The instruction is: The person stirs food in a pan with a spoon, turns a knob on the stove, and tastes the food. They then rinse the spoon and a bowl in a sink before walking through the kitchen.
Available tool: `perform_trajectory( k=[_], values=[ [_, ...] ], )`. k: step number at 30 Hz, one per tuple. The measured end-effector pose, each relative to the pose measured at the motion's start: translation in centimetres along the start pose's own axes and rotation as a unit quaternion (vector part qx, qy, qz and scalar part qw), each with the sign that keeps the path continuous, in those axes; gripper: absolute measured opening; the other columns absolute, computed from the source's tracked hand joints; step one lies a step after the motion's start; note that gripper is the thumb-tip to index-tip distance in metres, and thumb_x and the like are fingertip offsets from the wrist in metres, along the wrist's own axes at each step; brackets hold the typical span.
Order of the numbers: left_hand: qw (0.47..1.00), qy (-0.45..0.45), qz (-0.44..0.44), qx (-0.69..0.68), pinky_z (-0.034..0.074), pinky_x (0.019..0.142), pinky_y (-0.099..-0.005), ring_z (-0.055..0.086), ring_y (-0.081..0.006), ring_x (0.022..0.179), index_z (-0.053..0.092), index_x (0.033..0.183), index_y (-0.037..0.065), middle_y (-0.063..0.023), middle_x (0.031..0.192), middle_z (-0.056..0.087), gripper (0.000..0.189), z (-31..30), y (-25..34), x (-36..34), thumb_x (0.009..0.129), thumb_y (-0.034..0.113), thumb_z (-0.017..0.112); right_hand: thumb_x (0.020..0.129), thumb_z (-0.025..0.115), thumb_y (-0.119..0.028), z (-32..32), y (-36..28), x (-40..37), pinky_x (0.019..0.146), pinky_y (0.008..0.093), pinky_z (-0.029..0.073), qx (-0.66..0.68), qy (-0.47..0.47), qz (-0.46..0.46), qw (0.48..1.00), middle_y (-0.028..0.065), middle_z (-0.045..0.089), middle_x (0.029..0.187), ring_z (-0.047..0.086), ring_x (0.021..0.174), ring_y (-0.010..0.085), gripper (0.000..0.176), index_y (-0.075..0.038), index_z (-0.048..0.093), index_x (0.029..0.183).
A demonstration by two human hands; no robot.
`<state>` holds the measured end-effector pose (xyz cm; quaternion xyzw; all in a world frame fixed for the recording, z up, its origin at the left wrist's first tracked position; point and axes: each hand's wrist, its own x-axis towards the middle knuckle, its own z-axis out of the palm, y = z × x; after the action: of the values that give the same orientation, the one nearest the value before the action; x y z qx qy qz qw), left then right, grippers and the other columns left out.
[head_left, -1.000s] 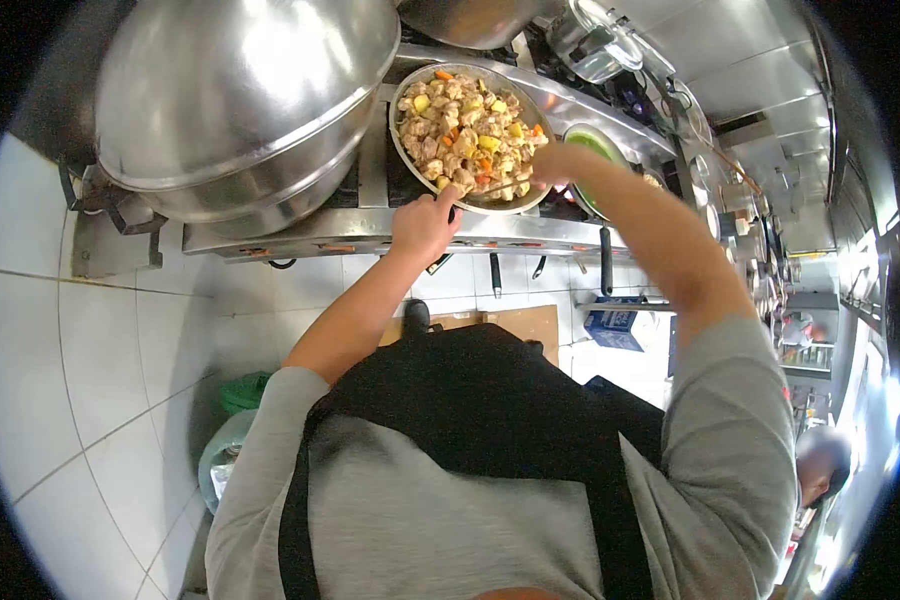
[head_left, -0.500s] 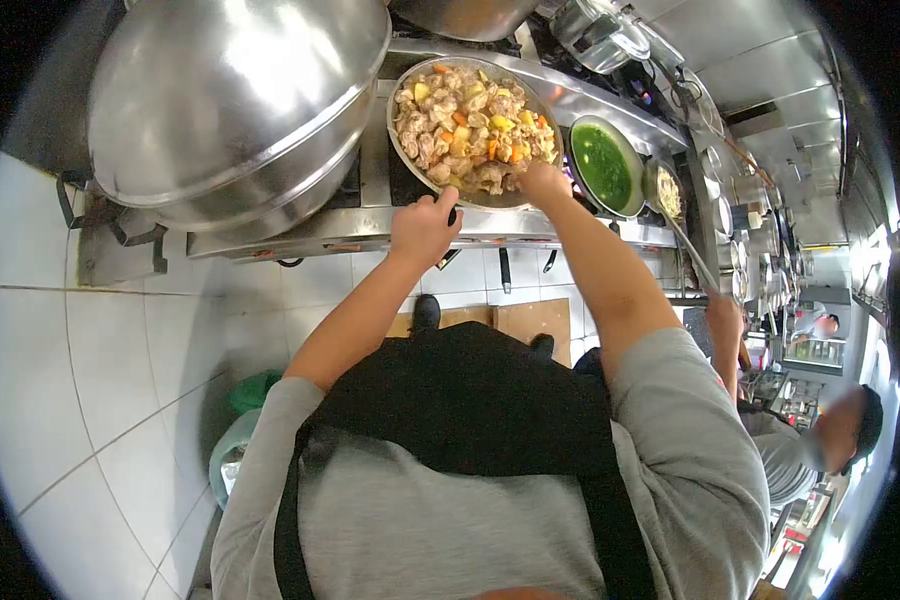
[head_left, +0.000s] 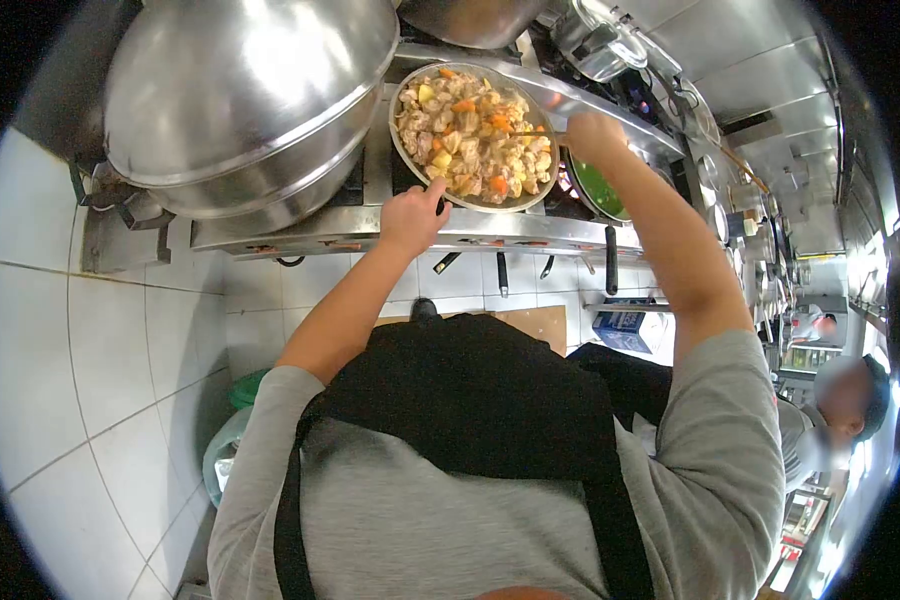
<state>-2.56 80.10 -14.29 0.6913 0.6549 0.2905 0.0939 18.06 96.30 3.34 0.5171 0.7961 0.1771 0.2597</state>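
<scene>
A round pan [head_left: 548,192] full of meat chunks with carrot and yellow pieces [head_left: 475,135] sits on the stove [head_left: 355,222]. My left hand [head_left: 411,216] is closed on the pan's dark handle at its near left edge. My right hand [head_left: 592,136] is closed around a thin utensil [head_left: 538,133] that reaches left into the food; the utensil's tip is hidden there. Under my right forearm, a pan of green liquid [head_left: 598,190] is partly covered, its black handle [head_left: 611,262] pointing towards me.
A large domed steel pot [head_left: 240,110] stands at the left. Behind are another big pot [head_left: 470,20] and a lidded steel pot [head_left: 600,45]. A co-worker [head_left: 845,410] is at the right. Below are a blue box [head_left: 625,328] and a bin with a green rim [head_left: 245,390].
My right hand has moved from the pan's near edge up and right, over the green pan. The food has shifted. The co-worker's arm and long ladle are no longer seen.
</scene>
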Motion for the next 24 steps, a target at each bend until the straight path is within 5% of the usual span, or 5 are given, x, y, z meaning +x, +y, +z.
perform_trajectory(
  k=[11, 17, 20, 24],
  values=[
    [0.999, -0.028, -0.034, 0.009, 0.049, 0.057, -0.045, 0.063, -0.0331, 0.069, 0.047, 0.108, 0.014, -0.0129, 0.078, 0.062, 0.036, -1.2, -0.6, 0.1, 0.084, 0.038, 0.059, 0.082, 0.057, -0.023, -8.9, 0.7, 1.6, 0.072, 0.0387, 0.055, -0.135, 0.069, -0.036, 0.988, 0.006, 0.07, 0.096, 0.067, 0.09, 0.0253, 0.022, -0.013, 0.072, 0.096],
    [0.998, -0.037, -0.046, 0.023, 0.05, 0.058, -0.0442, 0.064, -0.0325, 0.071, 0.047, 0.113, 0.013, -0.0126, 0.08, 0.062, 0.041, -1.0, -0.4, 0.2, 0.084, 0.04, 0.059, 0.084, 0.056, -0.02, -8.5, 2.1, 1.7, 0.075, 0.0411, 0.054, -0.082, 0.095, -0.075, 0.989, 0.0056, 0.069, 0.099, 0.067, 0.092, 0.0245, 0.023, -0.018, 0.069, 0.102],
    [0.999, -0.028, -0.035, 0.014, 0.05, 0.057, -0.0436, 0.064, -0.0324, 0.068, 0.047, 0.115, 0.012, -0.013, 0.079, 0.061, 0.045, -1.0, -0.6, 0.4, 0.083, 0.039, 0.061, 0.086, 0.051, -0.022, -9.1, 2.4, 1.3, 0.077, 0.0413, 0.053, -0.066, 0.038, -0.114, 0.991, 0.0101, 0.068, 0.1, 0.066, 0.091, 0.0288, 0.024, -0.013, 0.068, 0.101],
    [0.999, -0.026, -0.041, 0.018, 0.05, 0.057, -0.0437, 0.064, -0.0328, 0.068, 0.048, 0.112, 0.014, -0.0126, 0.078, 0.061, 0.042, -1.1, -0.5, 0.1, 0.082, 0.039, 0.062, 0.086, 0.05, -0.02, -4.0, 5.7, 11.0, 0.078, 0.0422, 0.052, -0.052, 0.018, -0.249, 0.967, 0.0147, 0.065, 0.102, 0.063, 0.09, 0.0353, 0.026, -0.011, 0.066, 0.103]
  ],
)
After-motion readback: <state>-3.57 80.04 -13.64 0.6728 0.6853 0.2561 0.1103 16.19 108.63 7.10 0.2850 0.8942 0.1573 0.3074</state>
